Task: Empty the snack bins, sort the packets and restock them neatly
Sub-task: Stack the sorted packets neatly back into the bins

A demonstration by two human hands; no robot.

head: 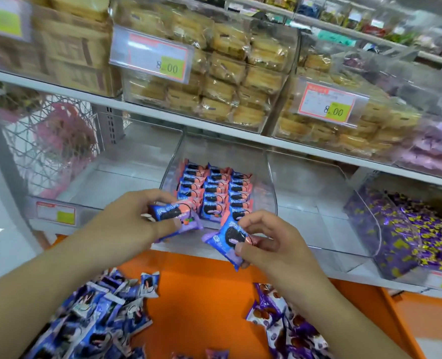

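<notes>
Nearest to the camera, an orange surface (204, 307) carries two loose heaps of packets. On the left lies a big heap of blue-and-white packets (95, 322), too many and too mixed to count, pointing in all directions. On the right lies a smaller heap of purple packets (289, 330) with brown pictures; their number I cannot tell, because the frame edge cuts them.

Above this surface both hands are raised in front of the shelf. The left hand (126, 224) pinches a small stack of blue-and-pink cookie packets (174, 216) between thumb and curled fingers. At least two packets show in it, with the long axis running nearly left to right. The right hand (269, 244) pinches one single cookie packet (227, 239) with thumb and fingertips. This packet is tilted, and its long axis goes from upper right down to lower left, face toward the camera.

Just behind the hands stands a clear bin (269, 182), open at the top. Inside it the same cookie packets are set in three neat rows (214, 187), running from front to back, each with roughly six or seven packets overlapping like tiles. The clear bins to its left (126, 161) and right (315, 203) show no packets. Further right, another bin holds purple-and-yellow candies (406, 237), far too many to count.

On the upper shelf, clear boxes hold stacked golden cakes (225, 73), with two price labels (152, 55) reading 8.00.
</notes>
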